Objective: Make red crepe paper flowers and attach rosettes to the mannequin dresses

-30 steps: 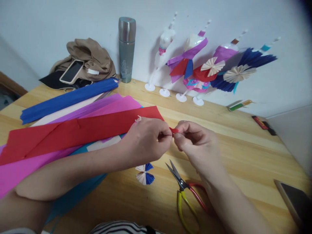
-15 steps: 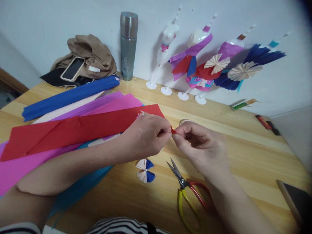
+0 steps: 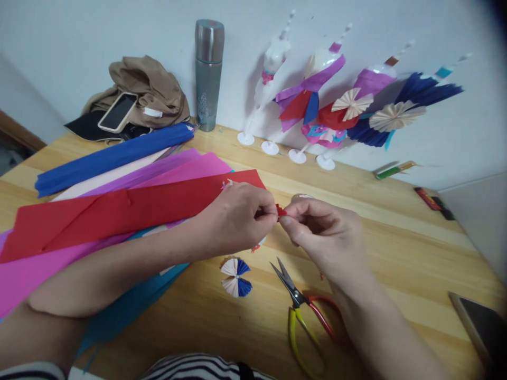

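Note:
My left hand [image 3: 237, 219] and my right hand [image 3: 322, 235] meet above the wooden table [image 3: 396, 248], both pinched on a small red piece of crepe paper [image 3: 281, 211] held between their fingertips. Under my left hand lies a long red crepe sheet [image 3: 119, 211] on top of pink [image 3: 47, 272], purple and blue sheets. A little blue-and-white paper fan bow [image 3: 235, 277] lies on the table just below my hands. Scissors [image 3: 304, 311] with yellow and red handles lie beside my right wrist.
Against the wall stand several white figurines dressed in crepe paper [image 3: 336, 105], a steel flask [image 3: 208, 74], and a tan bag with a phone [image 3: 119, 111] on it. A blue paper roll [image 3: 111, 155] lies at the back left. A dark tablet [image 3: 481, 327] sits at the right edge.
My hands have stayed together, working the small red piece between the fingertips. The view shifted slightly downward between the earliest frame and now.

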{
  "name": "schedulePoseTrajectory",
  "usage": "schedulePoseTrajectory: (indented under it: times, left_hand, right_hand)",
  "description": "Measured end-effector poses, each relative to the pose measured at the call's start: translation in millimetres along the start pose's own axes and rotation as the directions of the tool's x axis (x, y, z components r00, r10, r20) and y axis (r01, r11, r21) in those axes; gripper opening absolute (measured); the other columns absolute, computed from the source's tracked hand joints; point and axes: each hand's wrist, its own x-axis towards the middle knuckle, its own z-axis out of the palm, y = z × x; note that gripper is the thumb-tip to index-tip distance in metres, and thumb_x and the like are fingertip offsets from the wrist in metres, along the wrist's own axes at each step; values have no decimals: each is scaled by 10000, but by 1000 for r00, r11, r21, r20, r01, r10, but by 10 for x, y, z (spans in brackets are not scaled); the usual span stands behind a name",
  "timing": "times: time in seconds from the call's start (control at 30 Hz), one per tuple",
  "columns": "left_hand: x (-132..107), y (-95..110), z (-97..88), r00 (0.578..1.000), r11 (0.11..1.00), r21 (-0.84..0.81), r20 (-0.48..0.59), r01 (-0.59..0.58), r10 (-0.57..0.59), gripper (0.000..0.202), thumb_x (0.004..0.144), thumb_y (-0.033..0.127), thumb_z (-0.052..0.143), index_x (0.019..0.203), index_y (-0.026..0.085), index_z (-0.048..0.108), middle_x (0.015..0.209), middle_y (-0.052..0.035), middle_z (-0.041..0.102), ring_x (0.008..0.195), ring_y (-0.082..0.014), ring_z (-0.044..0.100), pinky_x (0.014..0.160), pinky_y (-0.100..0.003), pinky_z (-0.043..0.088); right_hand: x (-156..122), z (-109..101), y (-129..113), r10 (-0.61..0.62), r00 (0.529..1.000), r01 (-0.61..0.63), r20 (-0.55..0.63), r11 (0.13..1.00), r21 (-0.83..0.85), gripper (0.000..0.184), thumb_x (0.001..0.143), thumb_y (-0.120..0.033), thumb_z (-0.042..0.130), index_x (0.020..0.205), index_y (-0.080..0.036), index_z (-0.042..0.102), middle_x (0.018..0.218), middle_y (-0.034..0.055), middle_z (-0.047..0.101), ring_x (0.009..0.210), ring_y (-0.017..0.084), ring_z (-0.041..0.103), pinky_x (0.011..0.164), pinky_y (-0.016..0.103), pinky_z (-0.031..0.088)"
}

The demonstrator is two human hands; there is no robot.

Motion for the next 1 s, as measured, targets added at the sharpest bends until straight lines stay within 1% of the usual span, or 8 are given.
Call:
schedulePoseTrajectory:
  times: [0.13,0.27,0.37,0.43,0.53,0.63,0.83,1.0]
  left_hand:
    - [8,-30,-6,999,1000,-2,24,-23,23,197,753,72,557,565,101,610,459,63,469,462,-22,370,471,-162,265]
    - [12,-50,7,1000,999,-25,13,-20,21,191,737,60,553,560,103,609,459,60,467,468,-28,385,464,-162,268]
    - [13,-45,15,1000,998,-56,-7,-12,11,184,721,43,544,559,104,606,456,60,473,470,-28,405,466,-154,282]
    - [14,-36,18,1000,997,-77,-6,-3,2,174,718,41,542,574,101,619,460,58,486,474,-27,419,467,-146,292]
    - [12,-23,19,1000,996,-89,0,8,-8,168,714,42,541,585,99,632,476,52,514,470,-25,427,458,-140,294]
    - [12,-14,22,1000,994,-104,4,26,-25,166,714,47,535,591,101,634,485,48,533,464,-24,439,448,-137,293]
    - [18,-23,34,998,986,-152,8,65,-64,151,683,50,523,576,106,612,472,53,515,448,-21,443,417,-123,281]
    - [11,-29,42,997,979,-185,13,83,-82,143,676,63,516,571,110,601,469,51,507,439,-23,435,398,-116,284]
  right_hand:
    - [-31,-16,22,-79,997,80,6,995,-66,94,747,-145,674,676,-197,642,587,-21,583,510,89,496,440,216,369]
    - [-33,-12,31,-93,996,93,10,991,-91,101,748,-137,668,671,-198,643,578,-23,574,513,91,493,448,220,369]
    - [-15,-2,26,-51,999,50,-7,997,-59,100,723,-148,670,646,-198,629,565,-24,572,495,90,489,432,215,361]
    - [0,4,13,5,1000,-5,-11,1000,-28,103,705,-152,663,628,-198,613,552,-31,562,458,78,454,412,212,340]
    - [20,10,-8,98,995,-98,17,995,9,103,688,-154,645,611,-198,591,517,-45,523,424,66,394,397,213,304]
    - [35,16,6,158,986,-160,47,985,68,86,682,-177,640,624,-198,580,492,-54,490,424,70,372,405,219,283]
    - [35,21,154,196,976,-210,93,961,181,83,713,-196,634,659,-196,572,493,-65,452,436,74,358,431,227,256]
    - [13,6,219,226,966,-251,129,938,239,90,747,-224,629,685,-189,574,510,-66,461,442,69,349,445,230,253]
